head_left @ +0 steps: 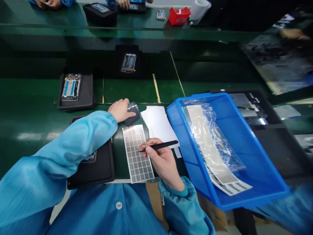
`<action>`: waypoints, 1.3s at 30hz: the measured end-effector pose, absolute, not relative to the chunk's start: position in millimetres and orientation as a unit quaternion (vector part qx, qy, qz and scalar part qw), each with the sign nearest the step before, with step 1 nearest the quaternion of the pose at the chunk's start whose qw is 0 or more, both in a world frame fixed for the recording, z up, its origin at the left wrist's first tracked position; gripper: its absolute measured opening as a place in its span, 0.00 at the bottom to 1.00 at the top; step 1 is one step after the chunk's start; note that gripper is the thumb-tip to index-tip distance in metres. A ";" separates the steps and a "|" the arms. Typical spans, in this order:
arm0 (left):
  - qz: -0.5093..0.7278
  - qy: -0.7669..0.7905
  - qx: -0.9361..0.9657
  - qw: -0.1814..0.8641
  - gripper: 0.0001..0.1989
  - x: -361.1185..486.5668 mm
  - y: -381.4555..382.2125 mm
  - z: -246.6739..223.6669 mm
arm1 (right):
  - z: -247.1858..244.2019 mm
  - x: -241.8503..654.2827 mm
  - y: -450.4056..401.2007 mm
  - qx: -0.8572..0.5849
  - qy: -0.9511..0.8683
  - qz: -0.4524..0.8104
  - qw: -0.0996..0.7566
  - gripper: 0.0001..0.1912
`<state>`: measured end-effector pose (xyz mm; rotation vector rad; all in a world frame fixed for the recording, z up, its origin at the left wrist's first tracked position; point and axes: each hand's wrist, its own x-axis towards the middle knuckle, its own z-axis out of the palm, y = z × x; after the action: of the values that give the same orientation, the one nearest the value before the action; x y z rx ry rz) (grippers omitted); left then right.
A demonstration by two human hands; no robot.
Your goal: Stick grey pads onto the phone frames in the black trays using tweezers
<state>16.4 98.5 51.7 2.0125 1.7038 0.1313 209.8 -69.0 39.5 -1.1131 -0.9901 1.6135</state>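
Note:
My left hand (121,111) grips a small dark sheet with a clear, shiny edge (132,115), just above the sticker sheet. In my right hand (162,158) are black tweezers (161,145), held like a pen, their tip over the sticker sheet (138,160) of grey rectangles. White papers (160,122) lie to the right of that sheet. Under my left sleeve sits a black tray (101,166) with a phone part (90,158), mostly hidden.
A blue bin (259,160) with strips and plastic bags stands at the right. Farther back are black trays with phone frames (71,87) (128,62), a red box (179,16), a white roll (200,9) and other people's hands (123,4).

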 end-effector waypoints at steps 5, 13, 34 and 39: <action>0.074 0.610 0.747 0.253 0.12 25.4 113.9 31.7 | 38.0 225.4 -69.1 -0.454 -0.414 0.643 0.458 0.07; 0.097 0.495 0.832 0.230 0.11 23.0 93.6 59.0 | 40.0 226.6 -23.9 -0.442 -0.495 0.497 0.560 0.04; 0.023 0.422 0.892 0.159 0.16 21.5 76.4 76.1 | 30.6 201.9 14.7 -0.485 -0.541 0.338 0.598 0.06; 0.014 0.421 0.891 0.167 0.17 20.7 74.7 81.0 | 31.1 198.4 15.1 -0.491 -0.543 0.333 0.594 0.06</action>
<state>20.7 74.7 81.0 2.5373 1.1990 0.0408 198.4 15.1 31.1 -1.1405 -1.2627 0.7750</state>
